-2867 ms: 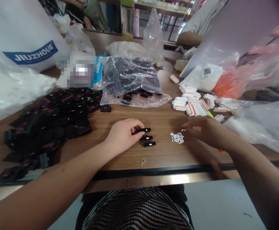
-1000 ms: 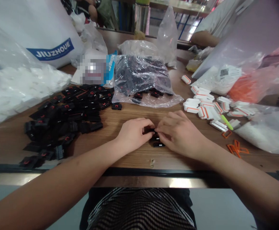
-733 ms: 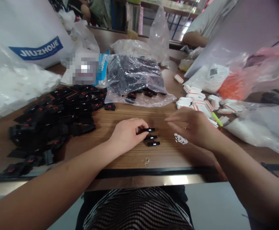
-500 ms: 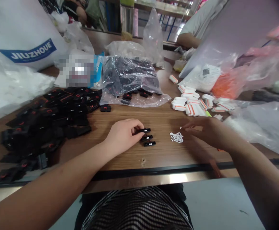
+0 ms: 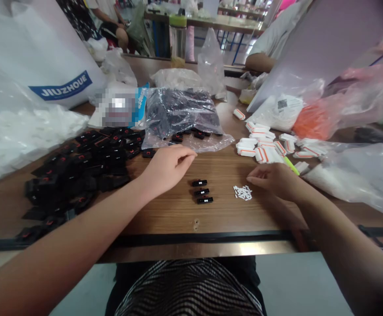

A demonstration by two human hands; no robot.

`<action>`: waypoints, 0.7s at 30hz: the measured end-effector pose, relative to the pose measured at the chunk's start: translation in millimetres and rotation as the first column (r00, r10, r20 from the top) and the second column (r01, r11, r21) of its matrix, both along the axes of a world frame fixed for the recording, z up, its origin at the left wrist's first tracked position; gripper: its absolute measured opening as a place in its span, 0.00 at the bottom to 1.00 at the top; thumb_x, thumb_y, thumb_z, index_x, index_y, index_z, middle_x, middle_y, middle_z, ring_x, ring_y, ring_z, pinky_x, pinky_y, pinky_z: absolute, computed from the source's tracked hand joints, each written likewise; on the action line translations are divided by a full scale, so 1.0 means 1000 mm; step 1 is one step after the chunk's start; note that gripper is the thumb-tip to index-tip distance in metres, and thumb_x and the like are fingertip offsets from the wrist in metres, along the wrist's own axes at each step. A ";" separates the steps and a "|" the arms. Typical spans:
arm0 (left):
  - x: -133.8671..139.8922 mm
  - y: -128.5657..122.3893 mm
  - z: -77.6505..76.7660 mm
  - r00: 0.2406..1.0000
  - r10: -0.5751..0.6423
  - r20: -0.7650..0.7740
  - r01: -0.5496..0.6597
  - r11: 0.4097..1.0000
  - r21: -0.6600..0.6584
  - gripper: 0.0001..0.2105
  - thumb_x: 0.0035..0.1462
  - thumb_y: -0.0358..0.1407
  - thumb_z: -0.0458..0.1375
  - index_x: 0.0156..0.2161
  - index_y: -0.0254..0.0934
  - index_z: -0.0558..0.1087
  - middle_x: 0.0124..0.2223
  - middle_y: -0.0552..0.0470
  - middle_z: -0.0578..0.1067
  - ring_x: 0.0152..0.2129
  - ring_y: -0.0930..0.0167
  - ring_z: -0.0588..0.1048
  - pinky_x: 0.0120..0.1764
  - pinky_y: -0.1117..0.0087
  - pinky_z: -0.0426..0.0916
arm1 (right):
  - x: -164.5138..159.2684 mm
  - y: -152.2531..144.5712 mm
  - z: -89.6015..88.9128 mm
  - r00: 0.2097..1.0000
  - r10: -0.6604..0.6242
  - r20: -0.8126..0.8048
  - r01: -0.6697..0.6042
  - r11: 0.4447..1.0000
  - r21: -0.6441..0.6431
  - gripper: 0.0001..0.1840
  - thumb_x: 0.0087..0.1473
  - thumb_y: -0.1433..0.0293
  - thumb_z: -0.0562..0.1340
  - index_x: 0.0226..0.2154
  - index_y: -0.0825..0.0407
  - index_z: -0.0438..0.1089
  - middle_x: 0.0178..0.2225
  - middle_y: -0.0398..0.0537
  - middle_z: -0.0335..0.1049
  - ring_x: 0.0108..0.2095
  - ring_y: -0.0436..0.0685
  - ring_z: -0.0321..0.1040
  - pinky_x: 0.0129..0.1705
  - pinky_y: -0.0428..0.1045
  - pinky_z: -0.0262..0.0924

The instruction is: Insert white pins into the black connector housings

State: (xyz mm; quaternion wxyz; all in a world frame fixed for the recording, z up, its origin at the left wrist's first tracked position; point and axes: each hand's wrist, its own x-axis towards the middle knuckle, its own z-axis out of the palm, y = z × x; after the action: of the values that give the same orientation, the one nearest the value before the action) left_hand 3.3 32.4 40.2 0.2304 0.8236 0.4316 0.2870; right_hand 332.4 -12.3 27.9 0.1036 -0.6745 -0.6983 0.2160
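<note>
My left hand (image 5: 170,167) is over the table in front of the clear plastic bag (image 5: 184,109) of black parts. Its thumb and fingers are drawn together, and anything between them is hidden. Three small black connector housings (image 5: 202,192), each with white dots on its side, lie in a short column to the right of that hand, not touching it. My right hand (image 5: 275,179) hovers just right of a little pile of tiny white pieces (image 5: 243,193). Its fingertips are pinched together; I cannot make out what is in them.
A heap of black parts (image 5: 89,162) covers the table's left side. White pieces with orange stripes (image 5: 260,142) lie at the back right, by a yellow-green stick (image 5: 291,166). Bags of white parts (image 5: 352,171) flank both sides. A bottle (image 5: 178,41) stands behind.
My left hand has let go of the farthest black housing and moved up towards the plastic bag. My right hand's fingers have closed together beside the white pile. The view has shifted slightly.
</note>
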 end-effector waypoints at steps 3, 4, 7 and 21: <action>0.015 0.033 0.004 0.969 -0.011 -0.246 0.038 0.994 0.104 0.14 0.63 0.28 0.51 0.46 0.36 0.79 0.47 0.46 0.79 0.45 0.65 0.75 0.51 0.62 0.66 | 0.001 0.000 -0.004 0.999 -0.015 -0.046 0.015 1.000 0.009 0.12 0.48 0.58 0.65 0.27 0.49 0.78 0.22 0.44 0.75 0.24 0.54 0.69 0.26 0.48 0.60; 0.023 0.044 0.003 0.957 -0.004 -0.290 0.041 0.992 0.120 0.15 0.63 0.28 0.50 0.46 0.35 0.79 0.48 0.45 0.78 0.46 0.64 0.75 0.52 0.62 0.66 | 0.001 -0.001 -0.005 0.998 -0.018 -0.057 0.018 1.000 0.012 0.13 0.48 0.58 0.65 0.27 0.49 0.78 0.22 0.44 0.75 0.24 0.53 0.68 0.26 0.48 0.59; 0.049 0.071 -0.002 0.928 0.035 -0.370 0.018 0.990 0.140 0.15 0.65 0.29 0.49 0.46 0.32 0.79 0.50 0.40 0.76 0.47 0.61 0.74 0.51 0.60 0.66 | 0.001 -0.004 -0.007 0.996 -0.020 -0.086 0.022 1.000 0.016 0.14 0.49 0.57 0.64 0.27 0.50 0.78 0.22 0.44 0.75 0.23 0.53 0.66 0.25 0.48 0.58; 0.073 0.086 0.006 0.863 0.157 -0.481 -0.123 0.987 0.100 0.09 0.54 0.32 0.64 0.41 0.32 0.78 0.41 0.39 0.77 0.40 0.57 0.75 0.43 0.57 0.69 | -0.001 -0.009 -0.010 0.995 -0.017 -0.102 0.023 0.998 0.056 0.13 0.52 0.58 0.64 0.29 0.50 0.78 0.22 0.45 0.73 0.22 0.52 0.64 0.24 0.48 0.55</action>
State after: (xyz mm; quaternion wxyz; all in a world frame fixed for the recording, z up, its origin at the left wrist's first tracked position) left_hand 76.4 118.1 45.8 0.0655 0.8429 0.5246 0.1005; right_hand 331.6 -21.4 17.5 0.1602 -0.6664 -0.6913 0.2289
